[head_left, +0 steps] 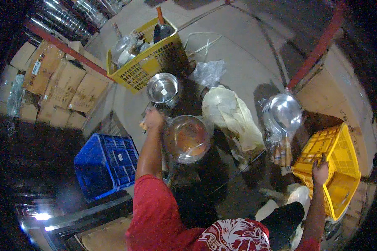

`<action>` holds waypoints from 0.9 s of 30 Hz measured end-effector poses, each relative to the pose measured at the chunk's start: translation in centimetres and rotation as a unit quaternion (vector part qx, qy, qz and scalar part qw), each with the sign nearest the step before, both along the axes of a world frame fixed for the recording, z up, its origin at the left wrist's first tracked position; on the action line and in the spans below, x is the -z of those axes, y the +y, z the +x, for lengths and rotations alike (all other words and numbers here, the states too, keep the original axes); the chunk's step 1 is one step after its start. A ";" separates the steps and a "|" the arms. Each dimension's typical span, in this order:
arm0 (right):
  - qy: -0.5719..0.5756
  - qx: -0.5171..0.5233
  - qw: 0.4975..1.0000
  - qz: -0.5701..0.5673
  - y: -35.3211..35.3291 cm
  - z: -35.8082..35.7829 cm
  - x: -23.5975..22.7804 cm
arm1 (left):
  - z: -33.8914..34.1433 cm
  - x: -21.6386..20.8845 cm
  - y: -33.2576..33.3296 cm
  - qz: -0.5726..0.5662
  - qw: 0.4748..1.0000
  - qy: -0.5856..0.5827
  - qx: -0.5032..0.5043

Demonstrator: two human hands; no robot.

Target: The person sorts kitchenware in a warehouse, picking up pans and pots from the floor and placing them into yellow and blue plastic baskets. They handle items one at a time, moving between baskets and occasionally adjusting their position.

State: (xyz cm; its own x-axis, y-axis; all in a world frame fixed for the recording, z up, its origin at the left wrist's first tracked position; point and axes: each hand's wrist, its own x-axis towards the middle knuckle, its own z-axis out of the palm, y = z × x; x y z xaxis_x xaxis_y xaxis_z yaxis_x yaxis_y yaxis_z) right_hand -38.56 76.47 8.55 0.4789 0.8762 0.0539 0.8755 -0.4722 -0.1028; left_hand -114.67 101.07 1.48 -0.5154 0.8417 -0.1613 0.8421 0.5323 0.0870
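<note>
Taking the middle of my view as the clock's centre, stacked cardboard boxes [88, 92] fill ten o'clock, behind a red rail [73, 52]. At eleven o'clock, farther off, stands a yellow-olive crate [155, 67] with wrapped pans and a wooden handle poking out of its top. The bright yellow crate [322, 142] is tipped over between three and four o'clock, close to me, and a blue crate [117, 171] lies on its side at eight. A pale sack [234, 119] sits just off centre toward three. Between it and the bright yellow crate, nearer two than four, are shiny pans [285, 112] in clear plastic, their wooden handles pointing to six. A wide round pan [187, 139], also wrapped, lies just below centre, and the smaller steel saucepan [162, 89] is just beyond it toward eleven.

My left hand [154, 119] is curled round the saucepan's handle, whose wooden end shows past my fist. My right hand [320, 172] touches the bright yellow crate's near edge, fingers pointing to twelve; I cannot tell whether they're closed on it.
</note>
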 end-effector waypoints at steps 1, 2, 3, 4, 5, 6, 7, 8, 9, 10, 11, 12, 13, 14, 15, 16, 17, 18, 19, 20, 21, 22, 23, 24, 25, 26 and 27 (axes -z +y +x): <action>-0.006 0.010 1.000 -0.006 0.1 0.0 0.0 | -2.1 1.3 -1.4 0.035 0.998 0.035 -0.040; -0.009 0.033 0.999 -0.026 0.2 0.0 0.0 | -4.2 2.1 -2.0 0.039 0.998 0.040 -0.017; 0.007 0.034 0.998 -0.047 0.2 0.1 -0.1 | -5.9 3.0 -2.3 0.043 0.998 0.045 0.007; 0.007 0.031 0.999 -0.043 0.4 0.1 -0.1 | -6.8 3.9 -2.4 0.043 0.999 0.029 0.011; 0.007 0.028 0.999 -0.038 0.3 0.3 -0.1 | -7.7 4.4 -2.4 0.043 0.999 0.014 0.015; 0.010 0.034 0.999 -0.038 0.4 0.4 0.1 | -8.2 4.8 -2.3 0.038 0.999 -0.022 -0.001; 0.039 0.061 0.996 -0.058 0.4 0.6 0.1 | -8.6 4.9 -2.0 0.013 0.998 -0.054 -0.028; 0.009 0.048 0.997 -0.058 0.4 0.8 0.4 | -8.8 4.8 -1.7 0.005 0.998 -0.063 -0.023; -0.021 0.036 0.997 -0.058 0.3 1.0 0.5 | -8.9 4.6 -1.3 -0.023 0.997 -0.068 -0.029; -0.051 0.022 0.997 -0.049 0.2 1.2 0.7 | -8.9 4.4 -1.1 -0.050 0.996 -0.073 -0.034; -0.044 0.009 0.998 -0.041 0.1 1.4 0.9 | -8.9 4.3 -0.8 -0.066 0.995 -0.069 -0.022; -0.039 -0.006 0.999 -0.022 0.1 1.5 1.1 | -8.8 4.4 -0.6 -0.080 0.995 -0.066 -0.008; -0.031 0.004 0.999 -0.034 0.0 1.6 1.1 | -8.9 4.6 -0.5 -0.102 0.993 -0.058 -0.004; -0.029 -0.009 0.999 -0.025 0.0 1.7 1.2 | -9.0 5.1 -0.4 -0.090 0.994 -0.065 0.003; -0.026 0.003 0.999 -0.046 0.1 1.8 1.2 | -9.3 5.7 -0.4 -0.088 0.994 -0.067 0.001; -0.032 0.030 0.996 -0.074 0.0 1.8 1.1 | -9.6 6.5 -0.3 -0.089 0.994 -0.066 -0.009; -0.029 0.046 0.995 -0.086 0.2 1.8 1.1 | -9.9 7.4 -0.3 -0.060 0.996 -0.059 0.010; -0.001 0.040 0.996 -0.077 0.0 1.7 0.9 | -10.5 8.1 -0.5 -0.034 0.998 -0.049 0.018; 0.013 0.057 0.995 -0.084 0.2 1.6 1.0 | -10.7 8.9 -0.6 -0.006 0.999 -0.039 0.027; 0.030 0.054 0.996 -0.063 0.0 1.5 0.7 | -11.8 8.8 -0.8 0.023 0.997 -0.050 0.059; 0.016 0.012 0.999 -0.045 0.2 1.4 0.8 | -12.0 9.1 -0.8 0.026 0.995 -0.065 0.068; -0.048 0.009 0.998 -0.033 0.1 1.2 0.8 | -12.2 8.9 -1.0 0.042 0.995 -0.076 0.058; -0.036 0.060 0.994 -0.079 0.3 1.2 0.6 | -12.1 8.5 -1.5 0.032 0.996 -0.086 0.020; -0.052 0.014 0.999 -0.011 0.4 0.8 0.7 | -12.1 7.5 -1.5 0.043 0.993 -0.107 0.006; -0.033 0.011 0.999 -0.006 0.4 0.6 0.5 | -12.0 6.1 -1.7 0.055 0.990 -0.127 -0.008; -0.017 0.062 0.996 -0.062 0.3 0.4 0.2 | -10.9 5.1 -1.6 0.089 0.980 -0.173 -0.048; -0.022 0.050 0.997 -0.048 0.4 0.1 0.0 | -9.6 3.8 -1.5 0.128 0.978 -0.161 -0.022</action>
